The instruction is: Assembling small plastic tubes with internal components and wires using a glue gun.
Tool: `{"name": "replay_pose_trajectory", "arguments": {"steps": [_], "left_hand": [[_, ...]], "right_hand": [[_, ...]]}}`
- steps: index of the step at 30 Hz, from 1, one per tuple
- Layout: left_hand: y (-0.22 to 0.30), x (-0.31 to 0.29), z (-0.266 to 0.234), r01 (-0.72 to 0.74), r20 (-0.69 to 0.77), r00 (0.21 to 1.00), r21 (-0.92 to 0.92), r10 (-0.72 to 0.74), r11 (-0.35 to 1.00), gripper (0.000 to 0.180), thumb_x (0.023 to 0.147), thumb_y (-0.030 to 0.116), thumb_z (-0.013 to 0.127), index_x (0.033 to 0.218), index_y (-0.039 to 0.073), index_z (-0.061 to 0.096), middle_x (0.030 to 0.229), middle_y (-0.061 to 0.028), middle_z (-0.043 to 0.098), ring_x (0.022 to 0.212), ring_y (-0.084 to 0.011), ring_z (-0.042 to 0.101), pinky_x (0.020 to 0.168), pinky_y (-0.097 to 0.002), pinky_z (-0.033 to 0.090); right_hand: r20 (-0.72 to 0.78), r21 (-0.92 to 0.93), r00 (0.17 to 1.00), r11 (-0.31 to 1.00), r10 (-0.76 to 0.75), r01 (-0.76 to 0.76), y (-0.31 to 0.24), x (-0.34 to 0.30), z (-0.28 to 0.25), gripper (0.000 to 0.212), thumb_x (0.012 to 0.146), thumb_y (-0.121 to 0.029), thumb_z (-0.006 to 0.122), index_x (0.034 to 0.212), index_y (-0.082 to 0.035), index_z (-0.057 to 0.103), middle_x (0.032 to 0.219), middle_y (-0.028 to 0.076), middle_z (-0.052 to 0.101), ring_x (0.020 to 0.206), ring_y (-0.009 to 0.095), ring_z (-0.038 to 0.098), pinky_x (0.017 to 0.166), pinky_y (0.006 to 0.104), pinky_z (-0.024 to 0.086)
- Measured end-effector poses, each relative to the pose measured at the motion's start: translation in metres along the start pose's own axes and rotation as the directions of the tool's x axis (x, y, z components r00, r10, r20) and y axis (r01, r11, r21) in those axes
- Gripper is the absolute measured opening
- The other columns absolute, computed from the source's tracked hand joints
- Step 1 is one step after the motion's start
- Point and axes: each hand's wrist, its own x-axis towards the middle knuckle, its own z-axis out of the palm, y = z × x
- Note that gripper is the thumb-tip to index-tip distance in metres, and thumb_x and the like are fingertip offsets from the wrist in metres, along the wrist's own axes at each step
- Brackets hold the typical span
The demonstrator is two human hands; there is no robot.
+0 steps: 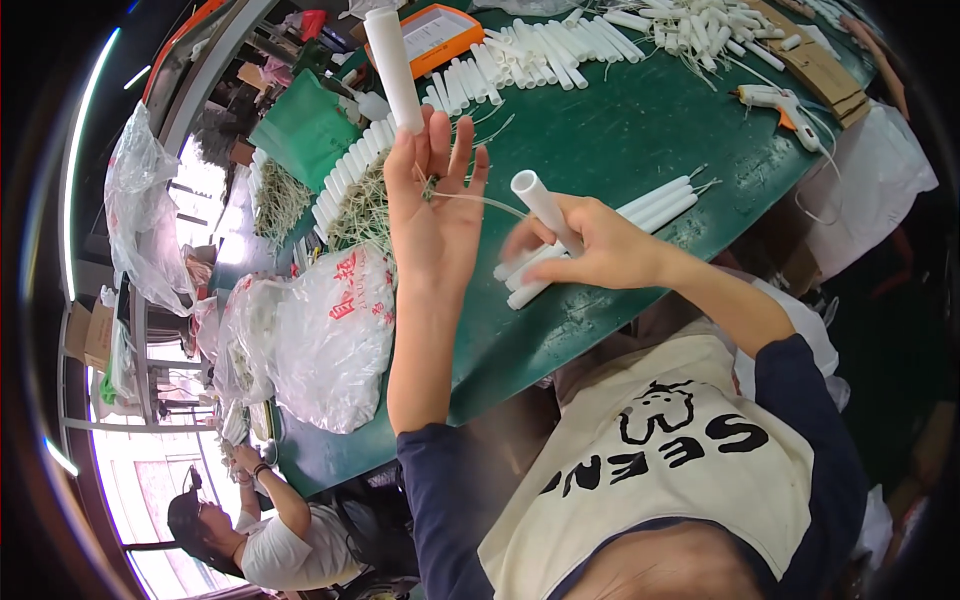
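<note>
My left hand [437, 220] is raised, pinching the lower end of a white tube [393, 65] that stands up from it; its other fingers are half curled. My right hand [612, 242] grips a second white tube [543, 205], tilted, with its hollow end facing up. Between the two hands stretches a thin pale cord [485, 200], which passes by my left fingers, where a small dark tangle shows. Under and behind my right hand, several white tubes [665, 203] lie side by side on the green table [600, 130], with thin wires at their far ends.
Many white tubes [535, 52] line the far side. Bundles of thin wires [365, 215] lie left, near a green sheet [305, 120] and clear plastic bags [335, 335]. A glue gun [785, 105] rests far right. An orange box [435, 38] stands behind. Another person [290, 545] sits lower left.
</note>
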Motion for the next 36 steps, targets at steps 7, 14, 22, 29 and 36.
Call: {"name": "replay_pose_trajectory", "arguments": {"steps": [7,14,22,29,36], "left_hand": [[-0.002,0.02,-0.04,0.033,0.05,0.998,0.064,-0.036,0.997,0.037,0.089,0.026,0.057,0.119,0.006,0.05,0.105,-0.0012,0.062,0.106,-0.0143,0.052,0.098,-0.0368,0.035],[-0.021,0.024,-0.078,0.198,-0.011,0.98,0.151,-0.198,0.969,0.043,0.087,0.022,0.06,0.123,0.005,0.048,0.118,-0.0063,0.057,0.107,-0.0178,0.052,0.097,-0.0369,0.038],[-0.036,0.006,-0.123,0.264,-0.067,0.96,0.523,-0.27,0.81,0.036,0.083,0.009,0.066,0.115,-0.003,0.053,0.102,-0.0095,0.061,0.083,-0.01,0.058,0.074,-0.0213,0.048],[-0.031,-0.003,-0.134,0.287,-0.152,0.958,0.474,-0.244,0.832,0.035,0.083,0.006,0.066,0.113,-0.005,0.054,0.103,-0.0109,0.062,0.093,-0.0143,0.061,0.086,-0.0259,0.05],[-0.035,-0.008,-0.125,0.089,-0.001,0.979,0.901,-0.202,0.425,0.016,0.082,0.007,0.065,0.096,-0.001,0.066,0.094,-0.0053,0.067,0.081,-0.0082,0.06,0.076,-0.0216,0.047]], "right_hand": [[-0.191,0.269,0.974,0.961,0.12,-0.066,-0.007,-0.011,-0.034,0.018,0.091,-0.004,0.049,0.077,-0.007,0.038,0.071,0.008,0.055,0.053,0.009,0.05,0.052,0.023,0.043],[-0.203,0.036,0.967,0.988,0.154,-0.15,0.008,-0.014,-0.057,0.019,0.092,-0.008,0.049,0.076,-0.007,0.038,0.07,0.006,0.055,0.058,0.009,0.05,0.056,0.0236,0.043],[-0.332,-0.171,0.928,0.957,0.169,-0.236,0.028,-0.021,-0.079,0.017,0.091,-0.014,0.051,0.08,-0.003,0.044,0.071,0.005,0.057,0.062,0.011,0.052,0.06,0.0258,0.044],[-0.415,-0.347,0.902,0.896,0.119,-0.277,0.039,-0.03,-0.092,0.018,0.091,-0.015,0.052,0.08,-0.003,0.046,0.069,0.005,0.058,0.063,0.012,0.051,0.061,0.0271,0.041],[-0.329,-0.38,0.93,0.878,0.167,-0.292,0.038,-0.035,-0.092,0.017,0.09,-0.015,0.05,0.08,-0.002,0.047,0.071,0.006,0.061,0.065,0.016,0.054,0.063,0.0299,0.042]]}}
